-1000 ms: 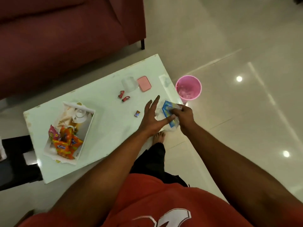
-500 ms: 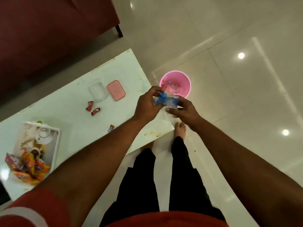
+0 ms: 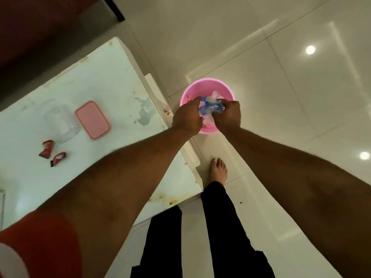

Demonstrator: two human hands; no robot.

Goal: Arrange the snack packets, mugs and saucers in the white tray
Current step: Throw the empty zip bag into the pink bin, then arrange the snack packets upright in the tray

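Glossy pale floor tiles [image 3: 261, 97] filled most of the head view, with a white table [image 3: 112, 81] on my left and a dark red sofa [image 3: 40, 21] beyond it.

Head view only. I stood at the table's end, one bare foot [image 3: 217, 170] on the tiles. Both arms reached out over a pink bin [image 3: 224, 87] sitting on the floor just beside the table corner. My left hand [image 3: 187, 117] and right hand [image 3: 227, 115] were both clamped on a crumpled blue wrapper [image 3: 209, 107], fingers curled around it from either side, held right above the bin's mouth. My guess: I held it there so it would fall inside as rubbish, not onto the floor; some pale plastic already lay in the bin.

On the table, well apart from my hands, lay a pink lid [image 3: 92, 119] flat, touching or just beside a clear container [image 3: 60, 121], and two small red wrappers [image 3: 47, 149] near each other. Those looked like leftover litter.

White tray: out of frame apart from maybe a sliver at the far left edge, so I couldn't tell. No snack packets, mugs or saucers showed, so how far the arranging had got couldn't be judged.
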